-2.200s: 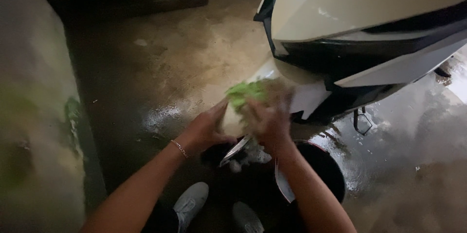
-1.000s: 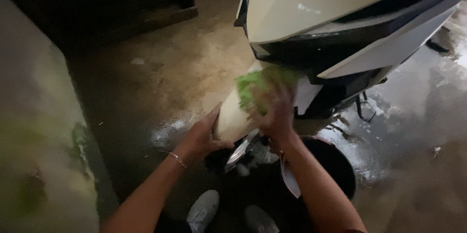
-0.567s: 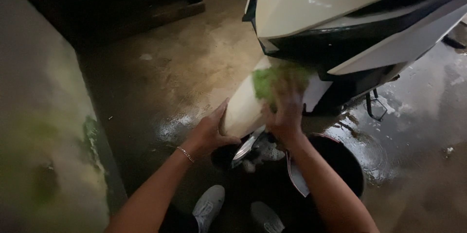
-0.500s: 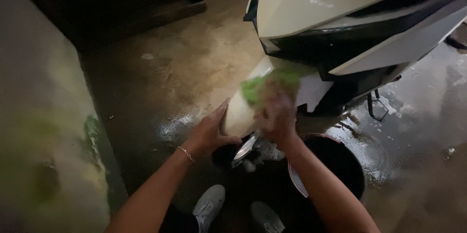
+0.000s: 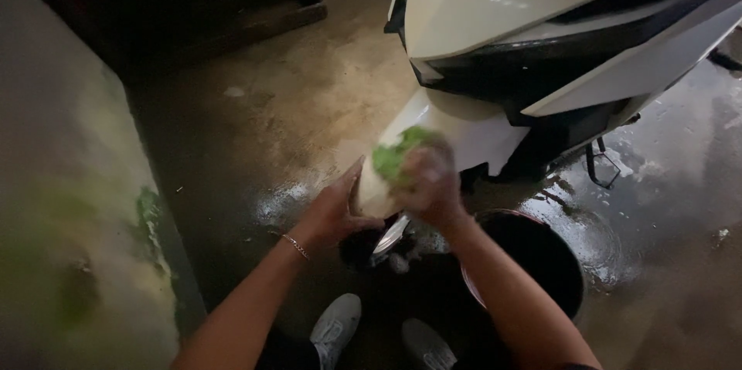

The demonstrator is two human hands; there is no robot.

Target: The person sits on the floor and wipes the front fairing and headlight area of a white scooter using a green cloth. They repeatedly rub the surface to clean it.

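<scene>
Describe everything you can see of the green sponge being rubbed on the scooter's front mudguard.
The bright green sponge looks soft and is blurred, so its exact shape cannot be told. It sits under the right hand, pressed against the top of the glossy white plastic front mudguard of the scooter. Pale suds seem to cover it and the hand. The left hand steadies the mudguard's lower edge and does not touch the sponge. A dark round bucket stands below on the wet concrete floor.

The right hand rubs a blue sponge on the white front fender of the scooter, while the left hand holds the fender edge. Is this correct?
Not quite: the sponge is green, not blue, as the head view shows. The right hand does press it on the white fender, and the left hand holds the fender's edge.
</scene>
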